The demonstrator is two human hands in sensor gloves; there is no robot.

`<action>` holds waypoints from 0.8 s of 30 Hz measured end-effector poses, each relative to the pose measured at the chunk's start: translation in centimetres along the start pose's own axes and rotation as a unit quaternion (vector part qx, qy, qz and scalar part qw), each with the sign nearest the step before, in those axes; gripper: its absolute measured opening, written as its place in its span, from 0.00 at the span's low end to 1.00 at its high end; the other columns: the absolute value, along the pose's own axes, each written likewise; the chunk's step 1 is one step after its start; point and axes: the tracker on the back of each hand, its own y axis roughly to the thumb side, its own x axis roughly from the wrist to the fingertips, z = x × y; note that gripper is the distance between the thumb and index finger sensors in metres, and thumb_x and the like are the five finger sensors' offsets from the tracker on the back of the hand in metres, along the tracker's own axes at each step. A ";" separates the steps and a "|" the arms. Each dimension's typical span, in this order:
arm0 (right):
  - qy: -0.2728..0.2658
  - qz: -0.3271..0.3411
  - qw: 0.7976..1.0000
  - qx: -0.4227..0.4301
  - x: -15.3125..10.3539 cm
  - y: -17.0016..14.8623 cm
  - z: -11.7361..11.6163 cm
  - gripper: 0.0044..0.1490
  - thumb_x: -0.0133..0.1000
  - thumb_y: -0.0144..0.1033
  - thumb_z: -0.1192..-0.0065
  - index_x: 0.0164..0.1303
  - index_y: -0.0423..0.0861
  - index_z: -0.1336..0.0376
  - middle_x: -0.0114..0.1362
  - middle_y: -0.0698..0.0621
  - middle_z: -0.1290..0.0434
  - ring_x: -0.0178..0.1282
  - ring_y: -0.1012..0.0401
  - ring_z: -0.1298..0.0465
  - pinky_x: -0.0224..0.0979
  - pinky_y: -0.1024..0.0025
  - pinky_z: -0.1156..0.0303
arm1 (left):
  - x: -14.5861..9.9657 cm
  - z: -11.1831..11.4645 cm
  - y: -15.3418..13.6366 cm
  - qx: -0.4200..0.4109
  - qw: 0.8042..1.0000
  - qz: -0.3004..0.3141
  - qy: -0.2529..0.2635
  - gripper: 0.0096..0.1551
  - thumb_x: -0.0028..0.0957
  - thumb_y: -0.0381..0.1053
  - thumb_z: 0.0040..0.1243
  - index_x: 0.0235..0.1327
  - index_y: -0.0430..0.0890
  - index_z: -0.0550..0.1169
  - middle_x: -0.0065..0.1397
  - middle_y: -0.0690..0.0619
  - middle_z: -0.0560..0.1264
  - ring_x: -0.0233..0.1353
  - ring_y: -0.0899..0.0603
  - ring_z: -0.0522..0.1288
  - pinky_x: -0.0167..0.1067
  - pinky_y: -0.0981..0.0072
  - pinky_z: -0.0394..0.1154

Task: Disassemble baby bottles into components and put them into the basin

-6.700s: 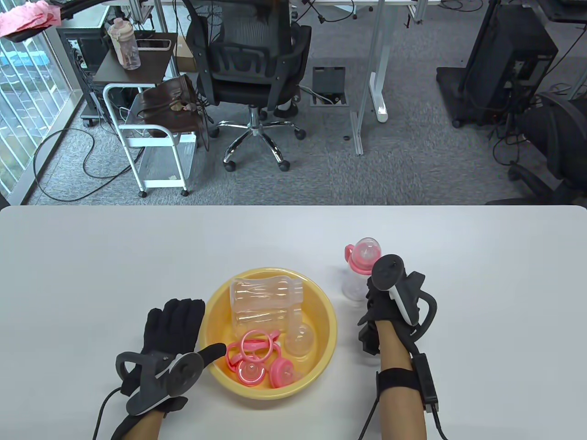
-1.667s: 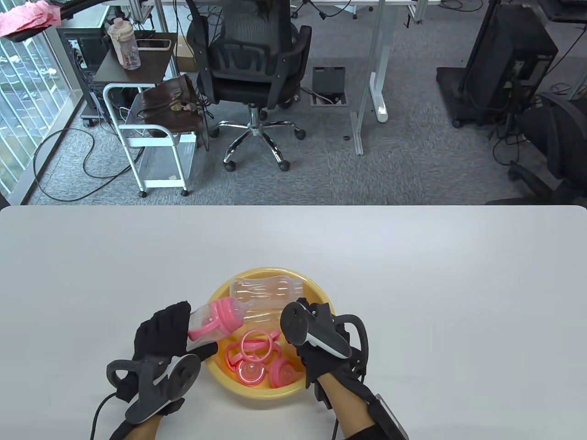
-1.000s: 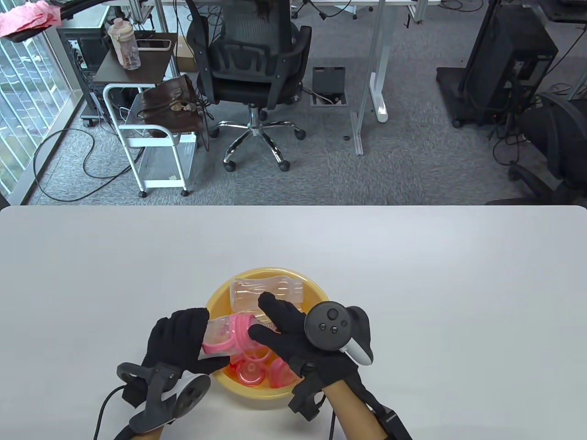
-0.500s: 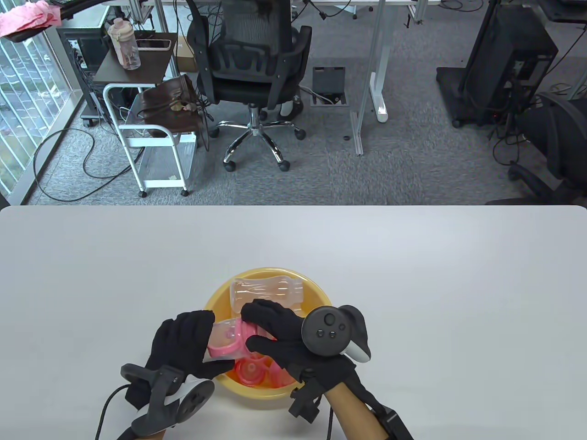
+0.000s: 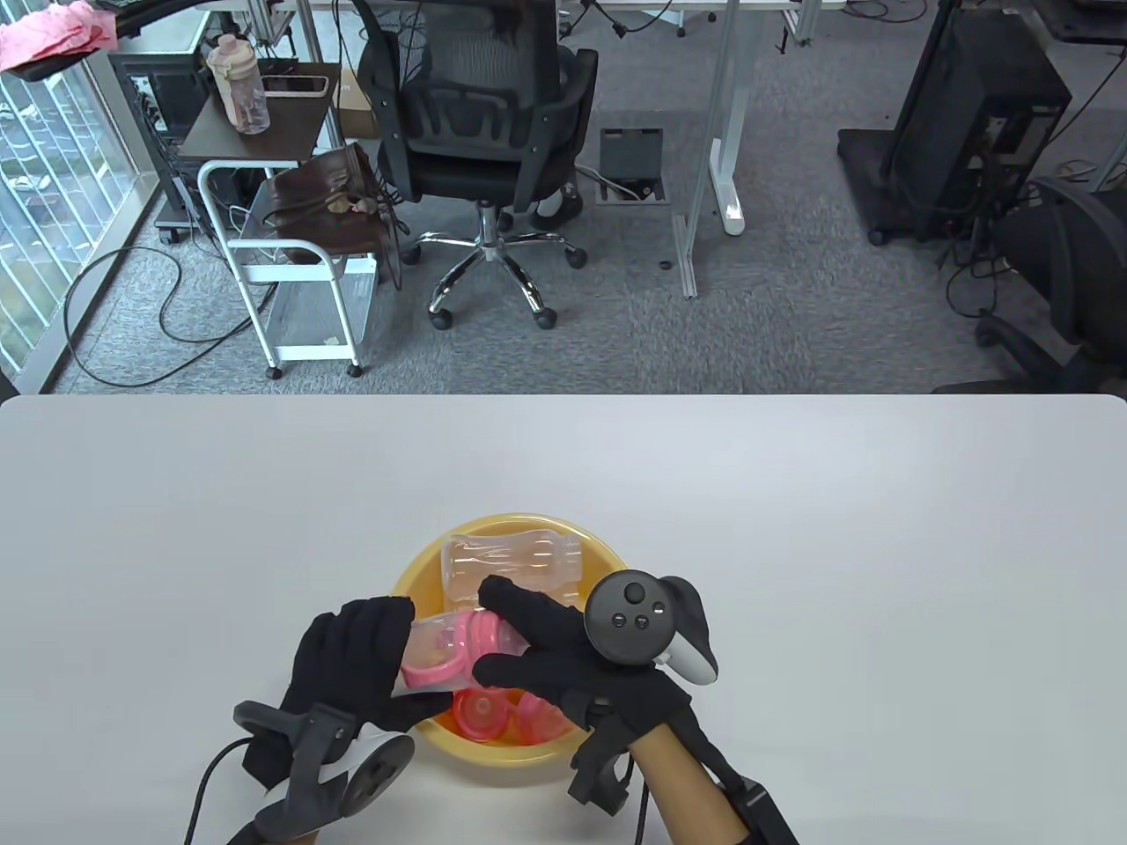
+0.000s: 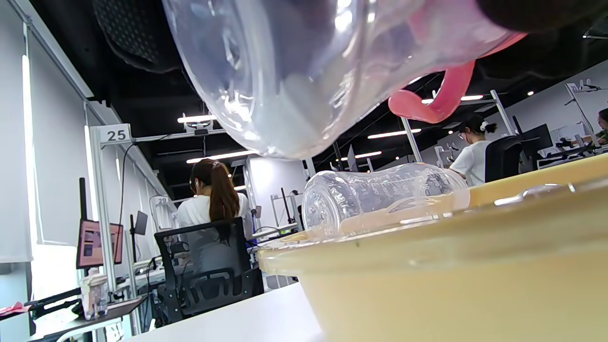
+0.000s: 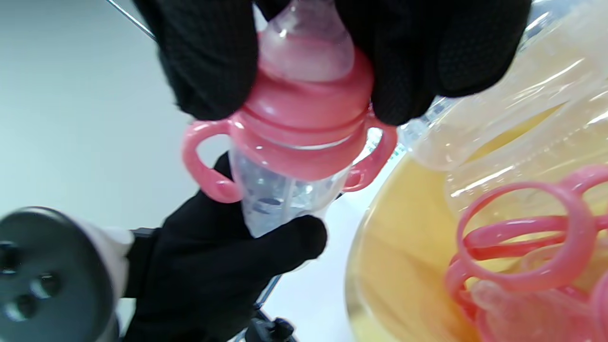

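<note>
Over the basin (image 5: 414, 581), left hand (image 5: 352, 656) still grips the bottle (image 5: 431, 651); right hand (image 5: 563, 656) fingers, previously clear, now clamp its pink collar (image 7: 304, 128).

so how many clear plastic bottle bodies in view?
3: two empty ones lying in the yellow basin, far and nearer; one held by both hands. Hands may hide more.

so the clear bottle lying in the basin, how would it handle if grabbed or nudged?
The clear bottle looks empty and thin-walled, so probably light and a little squeezable. It lies on its side on the yellow basin rim, so a nudge would likely roll it. Its glossy plastic may be slippery.
</note>
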 end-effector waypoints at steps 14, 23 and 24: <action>-0.038 0.021 0.992 -0.122 -0.1 1.0 -0.3 0.54 0.57 0.52 0.31 0.85 0.37 0.50 0.78 0.30 0.37 0.65 0.39 0.24 0.67 0.42 0.27 | 0.1 0.0 -0.1 -0.012 1.000 -0.011 0.003 0.59 0.36 0.79 0.52 0.75 0.43 0.67 0.72 0.44 0.75 0.70 0.40 0.80 0.68 0.42 0.74; -0.142 0.072 0.983 -0.090 -1.1 2.5 1.3 0.54 0.57 0.54 0.33 0.84 0.37 0.50 0.76 0.30 0.36 0.64 0.40 0.23 0.66 0.43 0.26 | 0.1 -0.1 -0.3 -0.015 1.000 -0.024 -0.002 0.59 0.37 0.79 0.51 0.75 0.42 0.67 0.72 0.43 0.75 0.70 0.39 0.80 0.67 0.42 0.75; -0.149 0.076 0.982 -0.086 -1.3 2.7 1.4 0.54 0.57 0.54 0.34 0.85 0.37 0.50 0.77 0.30 0.36 0.64 0.40 0.23 0.66 0.43 0.26 | 0.1 -0.1 -0.3 -0.016 1.000 -0.025 -0.001 0.59 0.37 0.79 0.51 0.75 0.42 0.67 0.72 0.43 0.75 0.70 0.39 0.80 0.67 0.42 0.75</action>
